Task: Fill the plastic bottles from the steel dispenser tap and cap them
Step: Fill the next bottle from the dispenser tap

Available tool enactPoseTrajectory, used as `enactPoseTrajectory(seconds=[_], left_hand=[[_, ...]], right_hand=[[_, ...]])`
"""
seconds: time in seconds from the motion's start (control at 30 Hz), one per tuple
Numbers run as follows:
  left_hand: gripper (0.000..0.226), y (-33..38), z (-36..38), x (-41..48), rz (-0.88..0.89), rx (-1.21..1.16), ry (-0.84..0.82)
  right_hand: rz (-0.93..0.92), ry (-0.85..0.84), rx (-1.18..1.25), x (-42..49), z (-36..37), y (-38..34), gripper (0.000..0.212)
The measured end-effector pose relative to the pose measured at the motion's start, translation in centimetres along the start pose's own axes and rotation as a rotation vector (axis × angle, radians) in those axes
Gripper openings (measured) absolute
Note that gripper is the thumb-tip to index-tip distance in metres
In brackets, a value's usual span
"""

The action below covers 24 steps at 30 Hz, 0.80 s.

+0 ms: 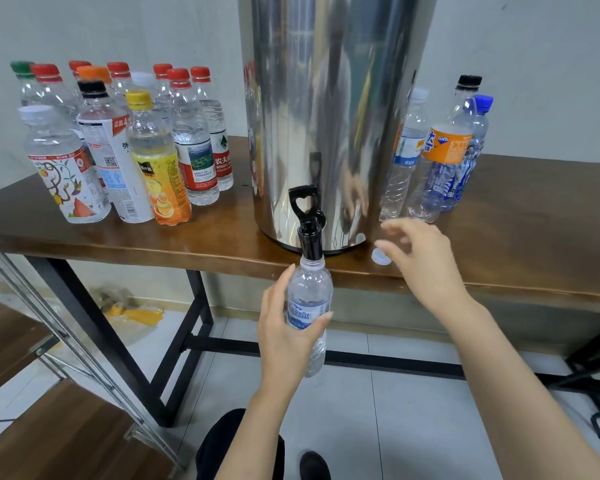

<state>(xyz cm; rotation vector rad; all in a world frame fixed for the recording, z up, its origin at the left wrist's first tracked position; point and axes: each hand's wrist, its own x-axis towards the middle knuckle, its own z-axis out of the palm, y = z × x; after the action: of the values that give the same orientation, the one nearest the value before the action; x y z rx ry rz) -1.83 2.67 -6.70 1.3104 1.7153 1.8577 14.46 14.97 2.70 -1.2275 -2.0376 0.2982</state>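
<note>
Dispenser (326,116): tall steel drum, standing upright at the front of the worktop (534,220).

Tap (309,223): black, low on the drum's front, with the spout pointing down past the worktop's edge.

Bottle (310,299): clear plastic with a blue and white label and no cap. It is held out in front of the worktop edge. Its long axis is close to vertical, with the mouth up at the spout and the base down toward the floor, tipped slightly to the right.

Left hand (284,327): wraps the bottle at its label, thumb on the left side and fingers curled round the right.

Right hand (420,258): holds nothing and is blurred, its fingers loosely spread. It hovers over the worktop's front edge, just right of the drum.

Cap (381,257): white, lying on the worktop edge just under the right fingertips. I cannot tell whether they touch it.

Capped bottles (118,143): a crowded group left of the drum, all upright, with red, orange, green, black, yellow and white tops.

Three bottles (440,157): right of the drum, upright and close together, topped white, black and blue.
</note>
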Motion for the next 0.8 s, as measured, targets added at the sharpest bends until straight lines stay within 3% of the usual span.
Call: enactPoseTrajectory(seconds=[0.17, 0.4, 0.63, 0.8], left_hand=[[0.087, -0.4, 0.3, -0.5, -0.021, 0.023, -0.024], [0.085, -0.7, 0.7, -1.8, -0.063, 0.035, -0.089], [0.083, 2.1, 0.8, -2.5, -0.066, -0.045, -0.175], [0.083, 3.9, 0.9, -2.9, -0.018, -0.078, -0.188]], right_hand=[[0.010, -0.306, -0.201, 0.3, 1.1, 1.5, 0.040], [-0.023, -0.372, -0.223, 0.7, 1.3, 1.5, 0.030], [-0.116, -0.258, 0.224, -0.9, -2.8, -0.8, 0.028], [-0.230, -0.354, 0.347, -2.3, -6.1, -3.7, 0.029]])
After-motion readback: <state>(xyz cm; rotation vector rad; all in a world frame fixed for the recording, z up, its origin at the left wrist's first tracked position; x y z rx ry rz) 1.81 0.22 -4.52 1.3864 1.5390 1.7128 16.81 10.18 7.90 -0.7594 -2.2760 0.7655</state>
